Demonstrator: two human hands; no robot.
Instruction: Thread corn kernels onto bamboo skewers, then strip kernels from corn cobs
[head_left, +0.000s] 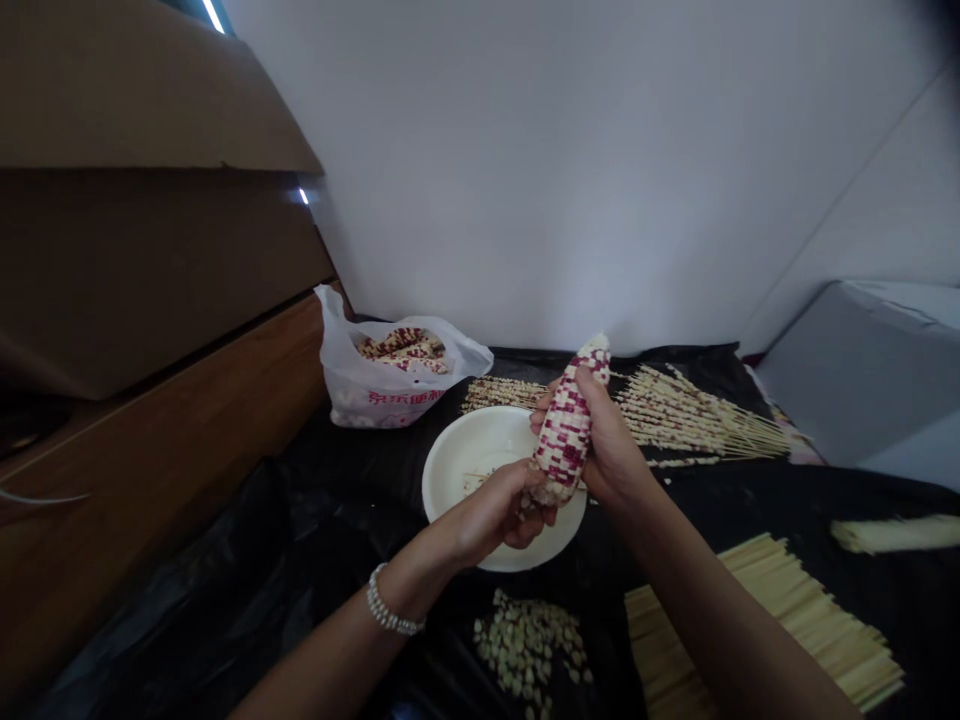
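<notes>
Above the white bowl (450, 455), just over its right-hand half, we have one red-and-cream corn cob (568, 425) between both hands. Its long axis runs aslant: the pale tip points away from us, up and slightly right toward the wall (480, 170), while the browner, rougher butt end comes back toward us and a little left. Our right hand (611, 440) is closed around the cob's middle from the right, thumb laid along the upper face, fingertips showing past its left side. Our left hand (502, 505), below a beaded bracelet (391, 605), grips the butt end from the near left, its thumb against the lowest rows and its fingers curled beneath. So, as we judge it, the left hand is the nearer one for working at the butt, and the right steadies the length above it. Beyond the bowl to the left sits a plastic bag (375, 395) with more cobs (409, 350) inside; right of the cob lie kernel-threaded sticks (675, 415), and on our side of the bowl, loose kernels (529, 645).
</notes>
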